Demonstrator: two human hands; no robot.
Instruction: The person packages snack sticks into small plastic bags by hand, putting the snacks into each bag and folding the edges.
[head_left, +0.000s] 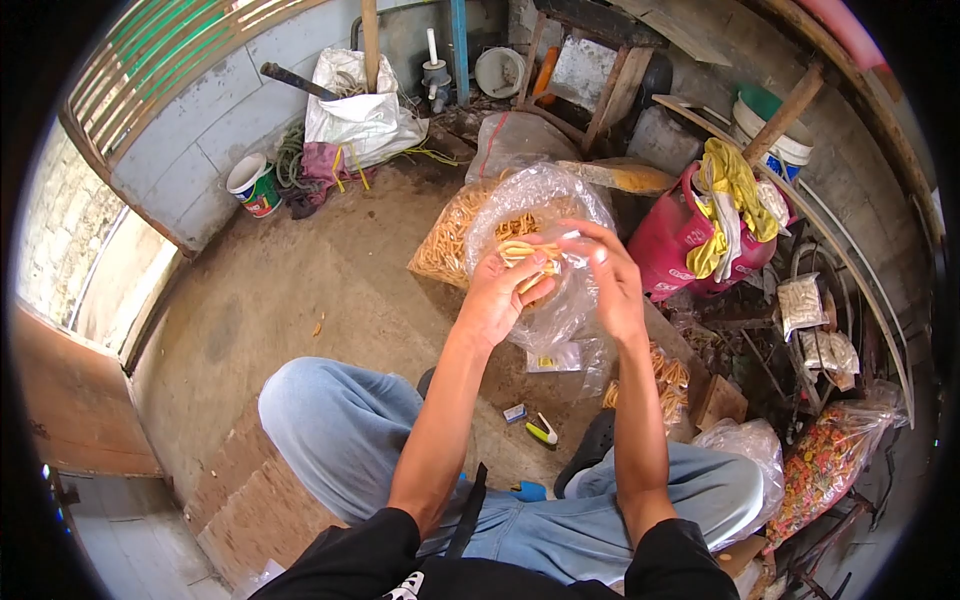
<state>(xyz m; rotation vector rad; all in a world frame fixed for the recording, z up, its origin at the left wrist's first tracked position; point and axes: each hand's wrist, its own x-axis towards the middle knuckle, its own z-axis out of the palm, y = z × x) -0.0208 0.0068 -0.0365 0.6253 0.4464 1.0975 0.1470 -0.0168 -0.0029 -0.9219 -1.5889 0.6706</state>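
My left hand point(500, 295) is closed around a small bunch of yellowish snack sticks point(530, 258), held above an open clear plastic bag point(585, 205). More brown sticks show inside that bag. To the right of the bunch, my right hand point(607, 275) has its fingers spread and slightly curved, close to the bunch; nothing clear shows between them. Behind my left hand, a full bag of sticks point(440, 238) stands on the floor.
Near my feet lie a green cutter point(541, 430), a small blue box point(514, 413) and a labelled packet point(555, 358). Pink gas cylinders point(665, 235) stand at the right, with a bag of colourful snacks point(822, 462) below. A white sack point(360, 125) leans at the back wall.
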